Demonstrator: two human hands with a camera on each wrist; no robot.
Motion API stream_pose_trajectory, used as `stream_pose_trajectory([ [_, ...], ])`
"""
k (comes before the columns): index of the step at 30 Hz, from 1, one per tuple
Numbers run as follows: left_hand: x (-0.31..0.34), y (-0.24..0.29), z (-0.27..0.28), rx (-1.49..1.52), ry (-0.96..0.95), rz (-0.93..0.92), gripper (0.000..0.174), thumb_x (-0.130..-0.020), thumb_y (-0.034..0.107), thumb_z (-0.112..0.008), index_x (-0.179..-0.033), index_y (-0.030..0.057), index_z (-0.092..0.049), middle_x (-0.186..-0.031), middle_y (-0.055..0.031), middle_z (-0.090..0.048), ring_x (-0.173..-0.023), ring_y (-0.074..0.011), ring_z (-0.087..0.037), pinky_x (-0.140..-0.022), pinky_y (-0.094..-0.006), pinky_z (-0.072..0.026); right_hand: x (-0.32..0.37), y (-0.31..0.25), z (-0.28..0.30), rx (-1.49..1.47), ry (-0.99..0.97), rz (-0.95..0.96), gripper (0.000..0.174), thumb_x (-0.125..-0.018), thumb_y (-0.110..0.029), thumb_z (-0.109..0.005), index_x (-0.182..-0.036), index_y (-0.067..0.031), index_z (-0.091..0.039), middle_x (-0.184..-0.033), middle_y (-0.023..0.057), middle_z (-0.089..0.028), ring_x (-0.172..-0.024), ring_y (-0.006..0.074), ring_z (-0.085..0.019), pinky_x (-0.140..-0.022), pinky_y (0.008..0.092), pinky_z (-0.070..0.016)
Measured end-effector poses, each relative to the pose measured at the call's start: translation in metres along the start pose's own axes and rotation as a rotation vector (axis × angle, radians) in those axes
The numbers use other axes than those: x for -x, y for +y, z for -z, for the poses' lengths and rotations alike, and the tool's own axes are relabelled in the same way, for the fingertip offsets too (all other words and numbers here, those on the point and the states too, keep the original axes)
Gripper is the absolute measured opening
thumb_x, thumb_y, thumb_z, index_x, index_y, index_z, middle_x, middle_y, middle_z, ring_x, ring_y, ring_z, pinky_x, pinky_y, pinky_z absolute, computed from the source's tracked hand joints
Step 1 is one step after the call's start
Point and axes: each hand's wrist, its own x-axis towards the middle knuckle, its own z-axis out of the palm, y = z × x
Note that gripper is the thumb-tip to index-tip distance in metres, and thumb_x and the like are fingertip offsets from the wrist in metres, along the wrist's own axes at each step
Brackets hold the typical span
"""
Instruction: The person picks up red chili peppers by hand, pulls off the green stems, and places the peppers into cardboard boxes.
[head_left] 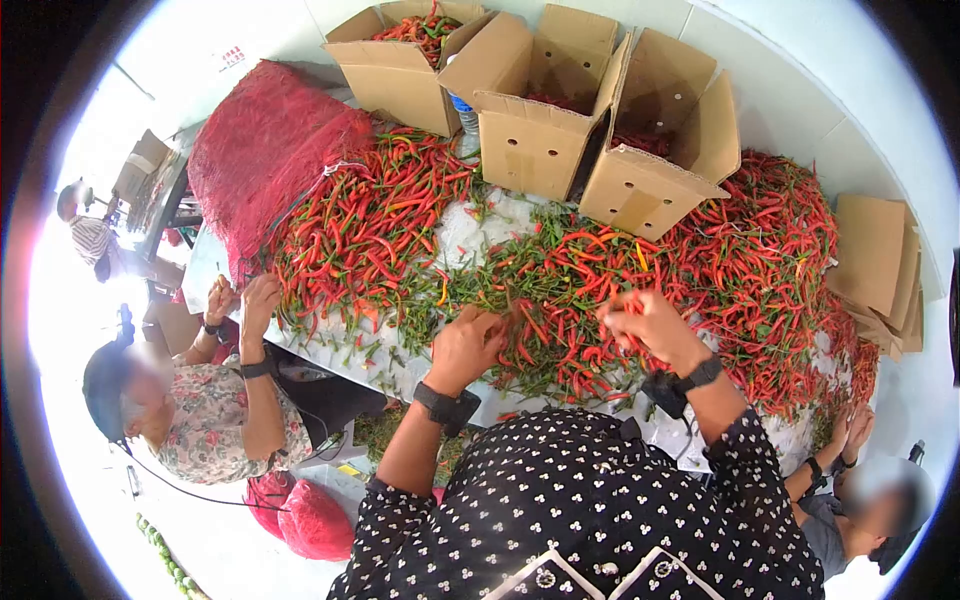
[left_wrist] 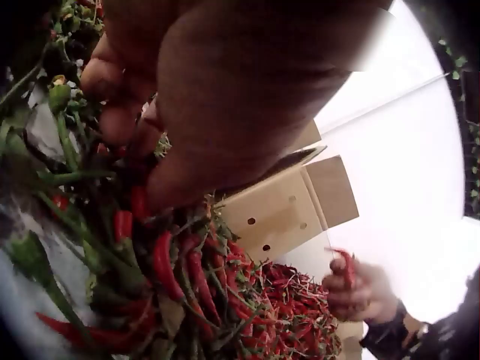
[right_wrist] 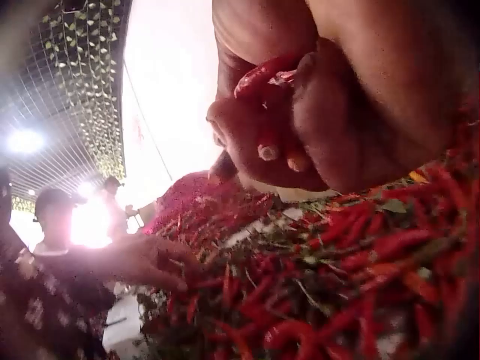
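My right hand (head_left: 650, 325) is raised over the heap with its fingers curled around red chillies (right_wrist: 262, 79); more than one end pokes out between fingers and palm. In the left wrist view the same right hand (left_wrist: 358, 292) has a red chilli (left_wrist: 347, 266) sticking up from the grip. My left hand (head_left: 465, 348) is low at the near edge of the heap, fingers bent down among green stems and red chillies (left_wrist: 166, 266). A short red piece (left_wrist: 140, 202) shows right at its thumb tip; I cannot tell whether that hand pinches it.
Red chillies (head_left: 770, 270) cover much of the table (head_left: 345, 350). Three open cardboard boxes (head_left: 535, 150) stand along the back. A red mesh sack (head_left: 270, 150) lies back left, folded cardboard (head_left: 880, 265) at right. One person works at each side, hands (head_left: 255, 305) near the table.
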Motion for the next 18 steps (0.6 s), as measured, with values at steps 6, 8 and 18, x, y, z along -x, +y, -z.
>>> stream_pose_trajectory([
  [6,0.010,-0.027,0.002,-0.023,0.052,0.083,0.011,-0.072,0.009,-0.063,-0.083,0.0055,-0.059,-0.084,-0.0123,-0.057,-0.078,-0.0333,-0.058,-0.067,-0.0418,-0.0464,0.101,0.047,0.046,0.347,0.057,-0.351,0.015,-0.080,-0.015,-0.061,-0.076,-0.0013,-0.063,-0.055,-0.0019,-0.053,-0.047,0.0047,-0.046,-0.044,0.0209,-0.0363],
  [8,0.012,-0.031,0.004,0.032,0.064,0.128,0.011,-0.073,0.010,-0.063,-0.082,0.0047,-0.059,-0.084,-0.0124,-0.057,-0.077,-0.0334,-0.058,-0.066,-0.0411,-0.0459,0.146,0.075,0.060,0.404,0.083,-0.466,0.014,-0.079,-0.014,-0.060,-0.072,-0.0022,-0.063,-0.055,-0.0014,-0.054,-0.047,0.0054,-0.047,-0.044,0.0214,-0.0363],
  [18,-0.007,-0.017,0.013,0.461,0.008,0.354,0.018,-0.084,0.016,-0.057,-0.083,-0.0018,-0.060,-0.062,-0.0054,-0.054,-0.055,-0.0097,-0.045,-0.052,-0.0281,-0.0384,0.255,0.191,0.074,0.989,-0.024,-0.576,0.025,-0.071,-0.028,-0.065,-0.067,-0.0032,-0.063,-0.053,0.0071,-0.057,-0.047,0.0146,-0.054,-0.048,0.0314,-0.0435],
])
